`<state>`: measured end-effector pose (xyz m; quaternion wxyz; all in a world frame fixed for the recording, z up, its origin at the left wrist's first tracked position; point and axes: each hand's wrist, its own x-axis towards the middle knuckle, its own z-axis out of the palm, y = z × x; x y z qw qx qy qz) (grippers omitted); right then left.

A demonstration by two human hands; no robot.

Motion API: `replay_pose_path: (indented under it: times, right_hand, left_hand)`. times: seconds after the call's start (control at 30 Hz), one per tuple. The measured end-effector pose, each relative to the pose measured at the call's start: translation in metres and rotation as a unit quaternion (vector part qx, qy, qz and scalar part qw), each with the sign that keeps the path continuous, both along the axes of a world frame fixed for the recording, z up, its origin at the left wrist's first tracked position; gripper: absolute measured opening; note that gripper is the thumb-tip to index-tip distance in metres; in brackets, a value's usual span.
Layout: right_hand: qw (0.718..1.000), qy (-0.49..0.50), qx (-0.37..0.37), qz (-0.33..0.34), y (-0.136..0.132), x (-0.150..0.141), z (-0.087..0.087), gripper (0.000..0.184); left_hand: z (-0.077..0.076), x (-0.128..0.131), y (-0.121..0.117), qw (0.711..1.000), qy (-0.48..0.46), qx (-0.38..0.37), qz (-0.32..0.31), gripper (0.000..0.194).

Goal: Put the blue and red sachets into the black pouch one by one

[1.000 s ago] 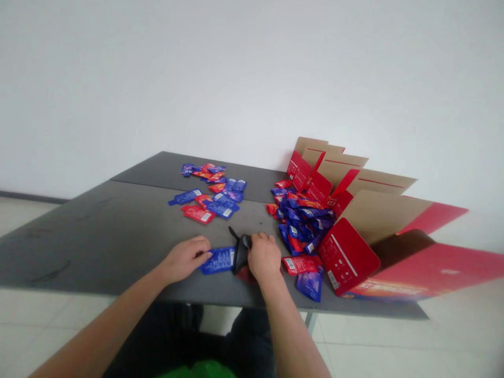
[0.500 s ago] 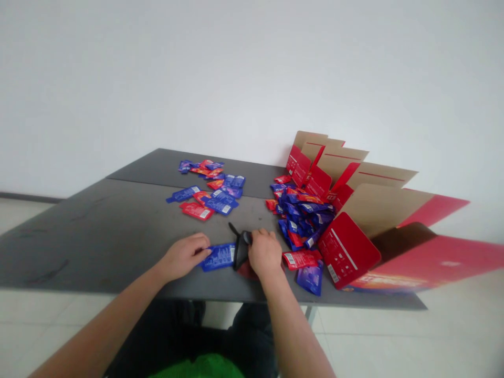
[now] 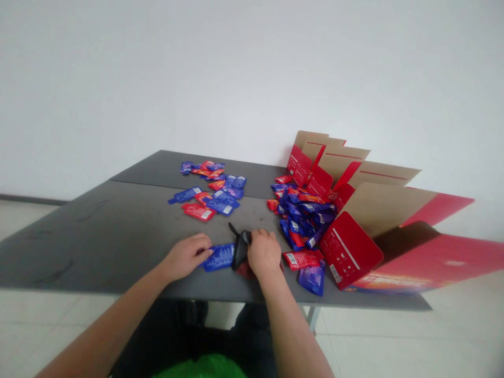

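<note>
On the table near its front edge lies a blue packet (image 3: 220, 257) with pale print. My left hand (image 3: 189, 256) pinches its left end between thumb and fingers. My right hand (image 3: 266, 253) is closed around a small black handheld tool (image 3: 241, 249), whose kind I cannot make out. The tool's dark edge lies across the packet's right end and hides it. A short black strip (image 3: 233, 229) sticks out at the tool's far side, and something reddish shows under my right hand. Just right of that hand are a red packet (image 3: 302, 259) and a purple packet (image 3: 312, 279).
A heap of blue and red packets (image 3: 301, 212) lies to the right, against several open red cardboard boxes (image 3: 350, 249). Flat packets (image 3: 199, 211) are spread across the middle and far part of the grey table (image 3: 129, 226). A white wall (image 3: 197, 79) stands behind.
Both hands, the packet and the black tool keep nearly the same places. The whole view has shifted very slightly.
</note>
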<state>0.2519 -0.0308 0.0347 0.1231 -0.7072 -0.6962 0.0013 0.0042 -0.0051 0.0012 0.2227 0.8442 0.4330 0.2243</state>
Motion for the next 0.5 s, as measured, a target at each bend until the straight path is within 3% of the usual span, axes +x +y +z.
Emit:
replay_pose_path:
  times: [0.13,0.23,0.3,0.5]
  right_hand:
    - [0.995,0.026,0.073,0.069,-0.01,-0.022,0.016,0.01]
    - [0.981,0.037,0.078,0.175,-0.019,-0.048,0.011,0.012]
    - [0.978,0.036,0.05,0.198,-0.02,-0.049,0.002,0.013]
    - [1.0,0.0,-0.012,-0.01,-0.02,0.002,-0.006,0.021]
  left_hand:
    - [-0.001,-0.001,0.001,1.0,0.002,-0.005,0.001,0.025]
    - [-0.001,-0.001,0.0,1.0,-0.025,-0.012,0.007,0.015]
    - [0.0,-0.001,0.0,0.999,-0.041,-0.013,0.002,0.016]
    - [-0.001,0.0,-0.001,1.0,0.001,-0.003,-0.005,0.028]
